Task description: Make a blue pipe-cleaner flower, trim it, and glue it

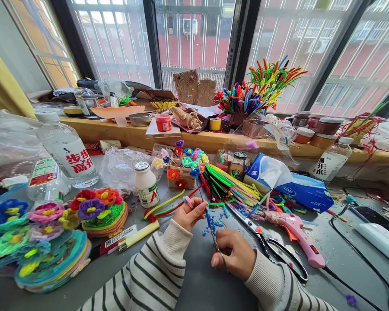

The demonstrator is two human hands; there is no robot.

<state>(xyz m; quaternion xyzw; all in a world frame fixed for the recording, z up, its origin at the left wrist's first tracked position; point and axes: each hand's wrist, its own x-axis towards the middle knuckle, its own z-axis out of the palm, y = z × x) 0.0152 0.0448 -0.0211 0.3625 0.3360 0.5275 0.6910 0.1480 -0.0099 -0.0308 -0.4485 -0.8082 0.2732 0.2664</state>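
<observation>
My left hand [189,213] pinches a thin blue pipe cleaner [199,188] between thumb and fingers, holding it upright above the table. My right hand [236,255] is closed around small metal scissors [215,240]. Their blades point up along the lower part of the pipe cleaner, just below my left fingertips; whether they touch it I cannot tell. Blue fuzz clippings [218,223] lie on the grey table behind the scissors. Beyond my left hand, a small woven basket [178,181] holds several fuzzy flowers, and the pipe cleaner's top overlaps them in view.
Large scissors [262,242] and a pink glue gun [294,231] with a trailing cord lie at right. Behind them are loose pipe cleaners [236,183] and a blue tissue pack [306,192]. At left stand a white bottle [145,185], flower-topped round pieces [61,259] and a water bottle [69,151].
</observation>
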